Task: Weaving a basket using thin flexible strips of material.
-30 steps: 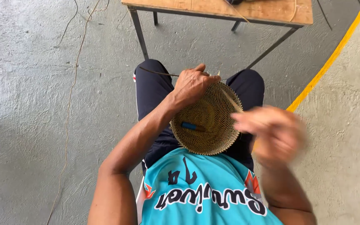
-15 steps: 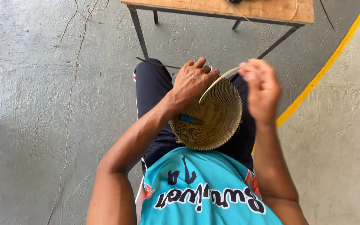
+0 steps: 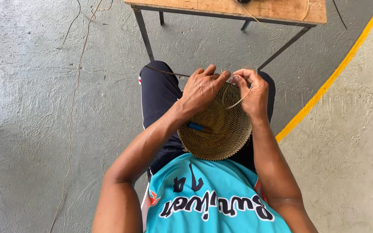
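Observation:
A round woven basket of tan fibre rests on my lap, its hollow facing up. A small blue-handled tool lies inside it. My left hand grips the far rim of the basket, fingers curled over the edge. My right hand is at the same rim just to the right, pinching a thin pale fibre strand that loops over the basket. A dark thin strip sticks out to the left from under my left hand.
A wooden table on dark metal legs stands just ahead of my knees. Loose thin strands trail over the grey concrete floor at left. A yellow painted line runs diagonally at right.
My right hand has come in from the right, out at my side a second ago, up to the basket rim beside my left hand, drawing the strand with it. The left hand stayed on the rim.

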